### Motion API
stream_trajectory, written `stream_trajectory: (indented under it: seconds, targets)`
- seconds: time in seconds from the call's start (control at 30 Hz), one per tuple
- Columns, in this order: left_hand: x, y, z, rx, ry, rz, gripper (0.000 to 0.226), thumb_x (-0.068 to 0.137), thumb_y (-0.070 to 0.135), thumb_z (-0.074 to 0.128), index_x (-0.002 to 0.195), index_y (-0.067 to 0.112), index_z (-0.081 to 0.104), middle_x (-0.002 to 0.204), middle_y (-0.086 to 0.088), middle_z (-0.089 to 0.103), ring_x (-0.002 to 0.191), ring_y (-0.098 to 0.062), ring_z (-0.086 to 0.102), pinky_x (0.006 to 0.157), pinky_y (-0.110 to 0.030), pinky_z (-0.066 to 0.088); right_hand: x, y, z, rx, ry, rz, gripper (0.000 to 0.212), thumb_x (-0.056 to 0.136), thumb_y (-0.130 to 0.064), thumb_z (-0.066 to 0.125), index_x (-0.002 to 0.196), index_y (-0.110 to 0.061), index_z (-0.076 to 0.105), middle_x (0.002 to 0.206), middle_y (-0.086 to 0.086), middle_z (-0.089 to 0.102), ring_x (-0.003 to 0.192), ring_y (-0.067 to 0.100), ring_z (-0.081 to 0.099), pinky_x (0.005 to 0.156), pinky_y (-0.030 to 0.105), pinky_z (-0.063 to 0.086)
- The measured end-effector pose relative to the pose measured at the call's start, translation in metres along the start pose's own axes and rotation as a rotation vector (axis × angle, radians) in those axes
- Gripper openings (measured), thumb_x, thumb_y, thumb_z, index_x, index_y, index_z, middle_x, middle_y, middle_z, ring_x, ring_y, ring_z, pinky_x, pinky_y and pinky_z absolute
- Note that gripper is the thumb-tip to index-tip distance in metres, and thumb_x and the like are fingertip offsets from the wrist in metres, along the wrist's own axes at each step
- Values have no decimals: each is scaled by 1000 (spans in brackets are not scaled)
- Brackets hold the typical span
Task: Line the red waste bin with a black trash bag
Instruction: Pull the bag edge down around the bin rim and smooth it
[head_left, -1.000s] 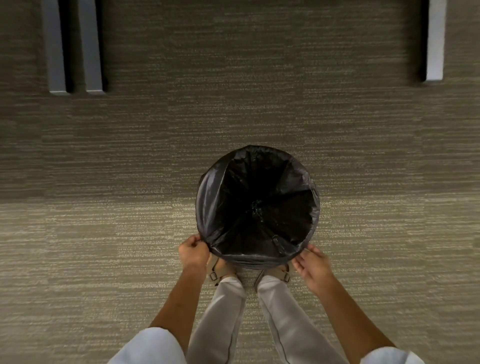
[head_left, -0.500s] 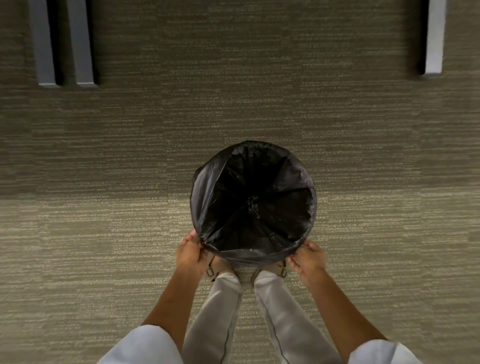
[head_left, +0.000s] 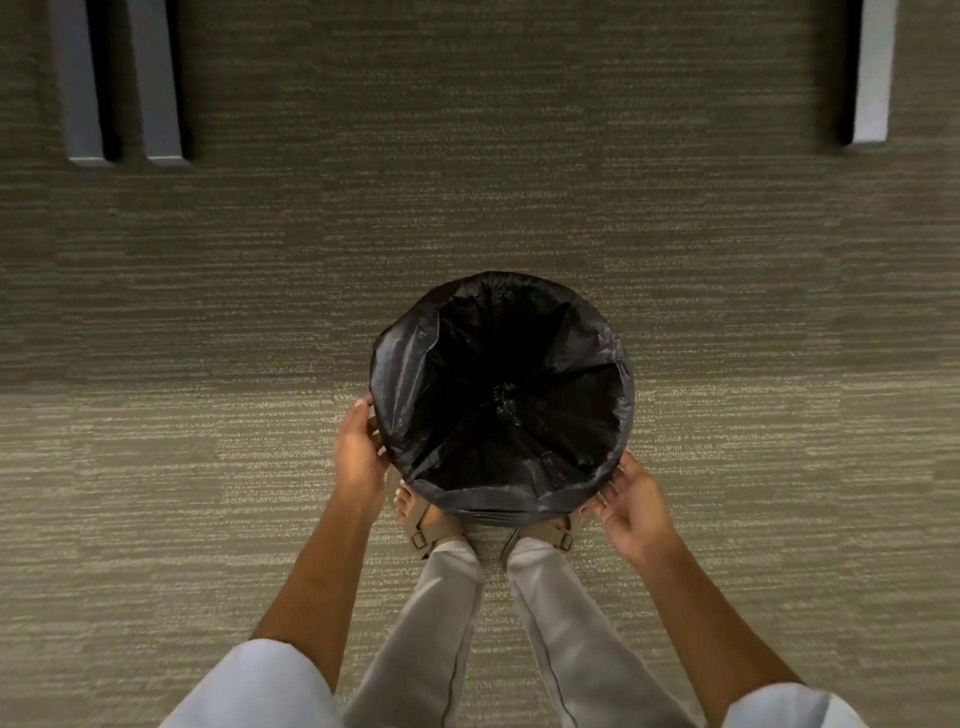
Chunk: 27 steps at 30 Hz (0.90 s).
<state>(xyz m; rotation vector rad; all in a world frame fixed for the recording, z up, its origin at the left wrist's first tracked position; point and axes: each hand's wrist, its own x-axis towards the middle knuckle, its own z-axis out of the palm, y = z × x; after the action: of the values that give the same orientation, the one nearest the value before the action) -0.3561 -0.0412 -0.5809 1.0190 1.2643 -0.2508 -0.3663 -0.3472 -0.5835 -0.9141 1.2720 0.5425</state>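
The round waste bin lined with a black plastic trash bag (head_left: 501, 400) stands on the striped carpet (head_left: 208, 467), just ahead of the person's sandalled feet (head_left: 423, 525). The left hand (head_left: 358, 452) lies against its left side, the right hand (head_left: 631, 506) at its near right edge.

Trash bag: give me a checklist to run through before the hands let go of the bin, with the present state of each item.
1. Black trash bag opened out inside the bin: ok, its mouth gapes wide and round.
2. Bag edge folded over the rim all round: ok on the sides that show; no red bin surface is visible anywhere.
3. Left hand flat against the bag's outer side: ok, fingers extended, not pinching.
4. Right hand at the near right edge: ok, open, fingertips at the fold.
5. Fold tight enough to hold: cannot tell; creases run toward the centre.
6. Bin upright on the carpet: ok.
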Motion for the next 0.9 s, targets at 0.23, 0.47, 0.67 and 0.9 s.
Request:
stream_trajectory:
  seconds: [0.23,0.47,0.67,0.9]
  targets:
    - [14,6,1,146,-15,-67,28,97,21,44,103,7,69,101,-11,72,94,-24,65,71,-34,52,5,-9,5,70,35,48,21,99,-12,46,106,-8,65,104,12,72,88,24,74,68,34,61]
    - [25,8,-5,55,-95,-246,33,98,9,37,87,3,67,72,-8,71,70,-18,66,71,-33,57,8,-22,4,-232,17,-126,36,99,-4,39,113,-27,63,106,8,74,100,27,68,83,46,56]
    - [19,10,2,55,-52,-153,23,98,11,40,90,16,61,77,-2,72,68,-15,66,65,-32,54,6,-25,9,-252,-9,-212,33,98,-31,38,107,-19,67,103,2,74,100,22,65,80,39,52]
    - [17,13,4,101,23,-44,30,95,12,35,74,15,55,53,8,60,62,-13,51,60,-27,43,8,-25,14,-234,55,-315,14,98,-24,55,100,-14,64,106,4,70,107,23,64,92,40,52]
